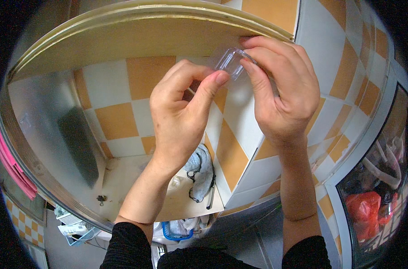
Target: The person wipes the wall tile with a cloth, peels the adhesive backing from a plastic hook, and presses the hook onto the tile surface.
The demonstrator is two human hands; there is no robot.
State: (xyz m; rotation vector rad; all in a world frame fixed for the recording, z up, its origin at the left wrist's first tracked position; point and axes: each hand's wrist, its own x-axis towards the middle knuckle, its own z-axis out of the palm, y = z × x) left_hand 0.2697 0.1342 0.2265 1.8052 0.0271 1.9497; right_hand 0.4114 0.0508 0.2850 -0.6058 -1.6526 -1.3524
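Held up near the shelf's (123,40) underside against the orange-and-white tiled wall (118,121), the small clear plastic box (231,62) sits at twelve o'clock, pinched by the right hand (282,89), with the left hand (181,112) at eight o'clock, fingertips closed on its near corner.

bright, even daylight | soft shadows | sharp centre | fisheye-bent, dark rim

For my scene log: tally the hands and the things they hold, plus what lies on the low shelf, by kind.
Hands: 2, left hand and right hand
Clear plastic piece pinched between both hands: 1
Grey cloth on the shelf: 1
Total: 4
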